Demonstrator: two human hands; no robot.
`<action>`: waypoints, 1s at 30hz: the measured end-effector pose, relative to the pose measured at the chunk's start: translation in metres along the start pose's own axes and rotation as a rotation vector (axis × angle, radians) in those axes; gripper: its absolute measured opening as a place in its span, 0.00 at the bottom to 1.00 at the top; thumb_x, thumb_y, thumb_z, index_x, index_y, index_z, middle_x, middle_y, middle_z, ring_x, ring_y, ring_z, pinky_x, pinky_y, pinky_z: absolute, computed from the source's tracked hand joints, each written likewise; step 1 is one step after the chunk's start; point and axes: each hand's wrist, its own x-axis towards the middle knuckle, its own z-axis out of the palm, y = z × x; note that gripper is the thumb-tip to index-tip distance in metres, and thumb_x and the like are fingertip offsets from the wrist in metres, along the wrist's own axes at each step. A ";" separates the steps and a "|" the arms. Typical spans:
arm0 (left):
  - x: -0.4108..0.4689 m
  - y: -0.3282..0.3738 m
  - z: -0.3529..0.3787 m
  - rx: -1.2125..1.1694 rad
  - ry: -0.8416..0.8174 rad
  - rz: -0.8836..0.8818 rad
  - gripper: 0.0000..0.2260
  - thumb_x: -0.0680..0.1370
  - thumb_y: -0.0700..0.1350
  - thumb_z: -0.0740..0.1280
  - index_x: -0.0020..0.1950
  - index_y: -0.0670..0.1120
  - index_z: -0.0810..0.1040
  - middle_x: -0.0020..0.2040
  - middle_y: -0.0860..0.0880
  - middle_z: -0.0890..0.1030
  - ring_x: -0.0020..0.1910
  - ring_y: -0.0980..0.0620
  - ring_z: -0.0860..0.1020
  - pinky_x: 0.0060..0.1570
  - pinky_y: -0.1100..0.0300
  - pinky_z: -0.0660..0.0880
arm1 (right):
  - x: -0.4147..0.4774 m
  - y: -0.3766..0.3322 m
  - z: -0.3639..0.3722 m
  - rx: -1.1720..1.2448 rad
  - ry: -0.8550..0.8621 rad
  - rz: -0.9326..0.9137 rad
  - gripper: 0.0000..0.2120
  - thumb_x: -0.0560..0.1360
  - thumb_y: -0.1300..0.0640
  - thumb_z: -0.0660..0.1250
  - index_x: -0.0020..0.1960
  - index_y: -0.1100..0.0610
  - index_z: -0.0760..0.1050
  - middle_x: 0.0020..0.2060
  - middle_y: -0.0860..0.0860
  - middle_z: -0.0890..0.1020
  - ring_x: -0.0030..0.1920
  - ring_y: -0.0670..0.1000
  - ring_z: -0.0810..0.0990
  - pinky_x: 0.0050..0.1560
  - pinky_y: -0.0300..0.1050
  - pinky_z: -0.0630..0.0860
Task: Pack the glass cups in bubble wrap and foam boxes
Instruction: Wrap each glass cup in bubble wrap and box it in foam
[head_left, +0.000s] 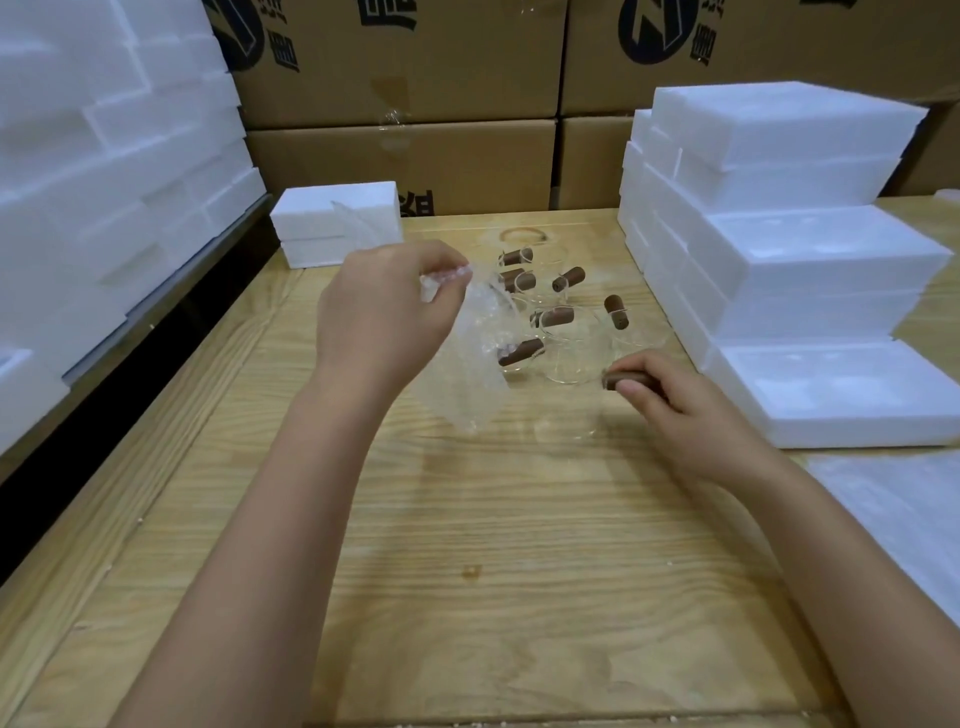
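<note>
Wooden desk (467, 545), foam boxes (810, 260) stacked on the right, cardboard cartons (405, 62) behind. Left hand (379, 317) pinches the bubble wrap (475, 374) top edge, and the sheet hangs over mid-desk. Right hand (685, 415) curls round one cup's brown handle (613, 379), just beside the glass cups (550, 312) clustered mid-desk.

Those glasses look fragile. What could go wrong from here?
The right hand grips one clear glass cup by its brown wooden handle alone; lifted, it might knock the other glass cups crowded behind. The left hand pinches the clear bubble-wrap bag at its top, so the cup could miss its mouth.
</note>
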 end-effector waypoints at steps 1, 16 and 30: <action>0.000 -0.001 0.002 -0.011 -0.002 -0.008 0.06 0.78 0.50 0.66 0.50 0.54 0.84 0.38 0.63 0.76 0.40 0.57 0.72 0.38 0.61 0.68 | -0.001 -0.002 -0.005 0.069 0.038 -0.017 0.12 0.79 0.61 0.61 0.48 0.44 0.73 0.49 0.42 0.80 0.50 0.35 0.78 0.51 0.27 0.71; -0.007 0.015 0.013 -0.279 -0.093 -0.016 0.05 0.77 0.48 0.70 0.49 0.53 0.85 0.43 0.59 0.83 0.39 0.61 0.75 0.42 0.59 0.75 | -0.015 -0.039 0.008 0.593 0.007 -0.254 0.07 0.75 0.61 0.64 0.52 0.56 0.77 0.37 0.40 0.82 0.35 0.39 0.76 0.41 0.30 0.71; -0.007 0.029 -0.010 -0.611 -0.185 0.107 0.06 0.77 0.43 0.70 0.42 0.52 0.83 0.38 0.57 0.83 0.39 0.38 0.74 0.35 0.61 0.68 | -0.020 -0.045 -0.003 -0.038 0.340 -0.380 0.08 0.73 0.58 0.68 0.52 0.49 0.77 0.42 0.44 0.75 0.45 0.38 0.74 0.50 0.27 0.68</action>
